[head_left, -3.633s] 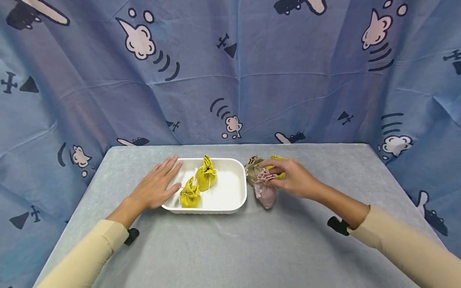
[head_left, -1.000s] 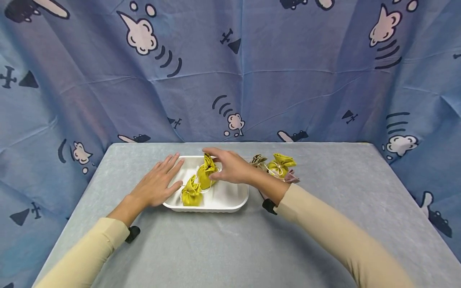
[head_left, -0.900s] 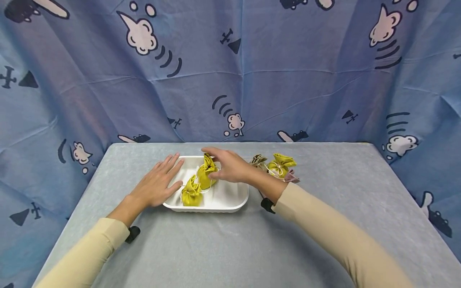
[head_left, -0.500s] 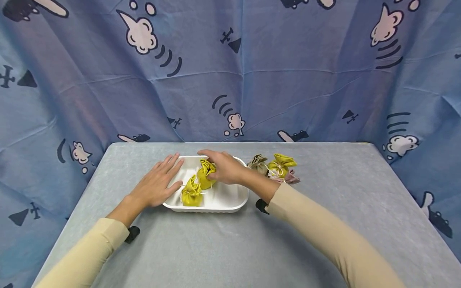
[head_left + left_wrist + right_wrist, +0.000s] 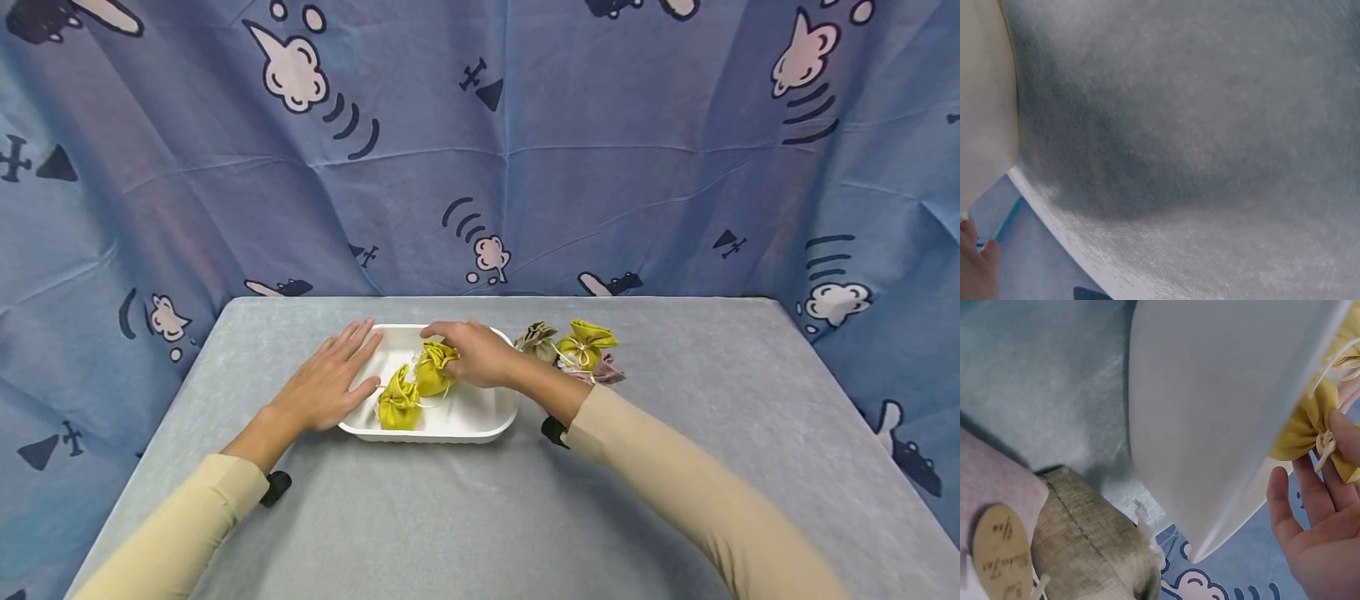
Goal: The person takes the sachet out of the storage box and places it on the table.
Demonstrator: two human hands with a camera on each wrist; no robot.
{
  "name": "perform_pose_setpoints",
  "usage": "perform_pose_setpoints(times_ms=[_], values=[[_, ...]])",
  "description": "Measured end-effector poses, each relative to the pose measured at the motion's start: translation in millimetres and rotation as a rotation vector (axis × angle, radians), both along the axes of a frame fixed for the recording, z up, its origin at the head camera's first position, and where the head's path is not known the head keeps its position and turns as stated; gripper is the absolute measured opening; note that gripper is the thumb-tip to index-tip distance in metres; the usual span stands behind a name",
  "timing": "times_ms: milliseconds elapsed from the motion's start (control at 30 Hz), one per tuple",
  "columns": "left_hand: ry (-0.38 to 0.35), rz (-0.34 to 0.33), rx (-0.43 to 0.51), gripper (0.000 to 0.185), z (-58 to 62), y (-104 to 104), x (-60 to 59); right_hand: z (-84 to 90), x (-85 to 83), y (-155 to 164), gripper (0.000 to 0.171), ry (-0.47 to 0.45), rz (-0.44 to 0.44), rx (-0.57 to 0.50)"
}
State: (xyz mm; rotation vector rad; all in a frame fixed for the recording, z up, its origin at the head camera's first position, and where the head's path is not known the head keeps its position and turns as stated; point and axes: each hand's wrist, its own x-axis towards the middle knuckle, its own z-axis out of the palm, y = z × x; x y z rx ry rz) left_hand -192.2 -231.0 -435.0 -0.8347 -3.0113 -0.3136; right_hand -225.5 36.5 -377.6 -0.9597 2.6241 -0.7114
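Observation:
My right hand (image 5: 480, 354) reaches into the white tray (image 5: 468, 437) and grips a yellow drawstring pouch (image 5: 432, 379). In the right wrist view, thumb and fingers close round the gathered neck of that yellow pouch (image 5: 1297, 434), beside its tied cord. A second yellow pouch (image 5: 399, 408) sits in the tray, nearer the front left. My left hand (image 5: 322, 383) rests with straight fingers along the tray's left rim. Only a few fingertips (image 5: 988, 253) and the tray's outer wall (image 5: 985, 94) show in the left wrist view.
Right of the tray, a grey-brown pouch (image 5: 537, 343), a yellow pouch (image 5: 581, 350) and a pink pouch (image 5: 609, 372) lie bunched together, partly behind my right forearm. The right wrist view shows a lettered oval tag (image 5: 1004, 553). A patterned blue curtain (image 5: 480, 150) hangs behind the table.
My right hand has left the pink pouch, which now lies farther right, and come over the tray. In the last half second, the gripped yellow pouch has shifted slightly right, its top leaning right.

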Motion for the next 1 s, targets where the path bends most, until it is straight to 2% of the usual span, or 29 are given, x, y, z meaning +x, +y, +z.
perform_pose_setpoints(times_ms=[367, 667, 1000], values=[[0.007, -0.005, 0.014, 0.067, 0.8, 1.5, 0.7, 1.6, 2.4, 3.8, 0.052, 0.007, 0.011, 0.018], [0.005, -0.006, 0.012, 0.068, -0.5, 0.6, 0.6, 2.6, 6.0, 9.2, 0.054, 0.034, 0.020, -0.040], [0.006, -0.003, 0.008, 0.068, -1.2, 0.1, 0.2, 25.6, 11.5, 24.2, 0.053, 0.070, 0.026, -0.106]])
